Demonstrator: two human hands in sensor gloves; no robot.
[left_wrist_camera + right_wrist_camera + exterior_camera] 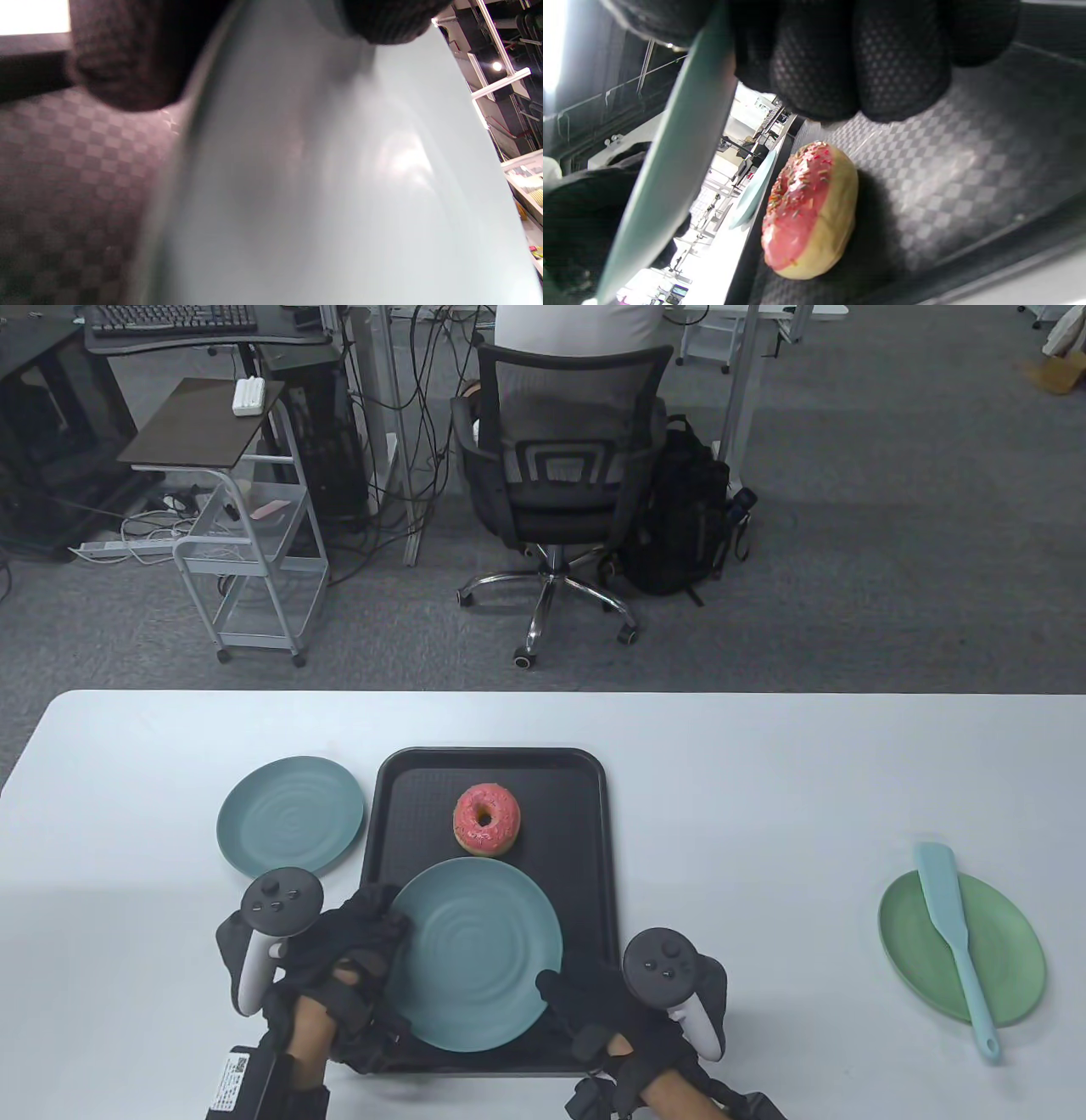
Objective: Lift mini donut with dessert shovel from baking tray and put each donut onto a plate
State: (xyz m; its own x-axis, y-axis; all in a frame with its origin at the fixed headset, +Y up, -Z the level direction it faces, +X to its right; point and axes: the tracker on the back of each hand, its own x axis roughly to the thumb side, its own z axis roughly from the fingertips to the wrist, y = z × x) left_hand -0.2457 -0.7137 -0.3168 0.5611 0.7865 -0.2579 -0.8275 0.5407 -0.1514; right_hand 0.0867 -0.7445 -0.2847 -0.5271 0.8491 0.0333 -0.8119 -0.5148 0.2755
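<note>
- The mini donut (487,819), pink icing with sprinkles, sits flat on the black baking tray (594,848), up toward 12 o'clock on the tray floor. Nothing's touching it.
- Right at the donut's 6 o'clock is a big teal plate (475,954), over the near half of the tray. In the right wrist view it looks tipped up off the tray floor, its edge well above the checkered surface.
- The left hand (356,950) grips that plate's rim at about 9 o'clock, thumb on top and fingers curled under.
- The right hand (607,1010) has the rim at about 4 o'clock, gloved fingers (840,63) wrapped round the edge. So both hands are clamped on the same plate.
- A second teal plate (291,815) lies on the white table (764,780), just off the tray's left side, around 9 o'clock from the donut.
- Way out at 3 o'clock there's a green plate (1010,976) with the dessert shovel (954,929), light blue, lying across it, blade toward the far side, handle poking over the near rim.
</note>
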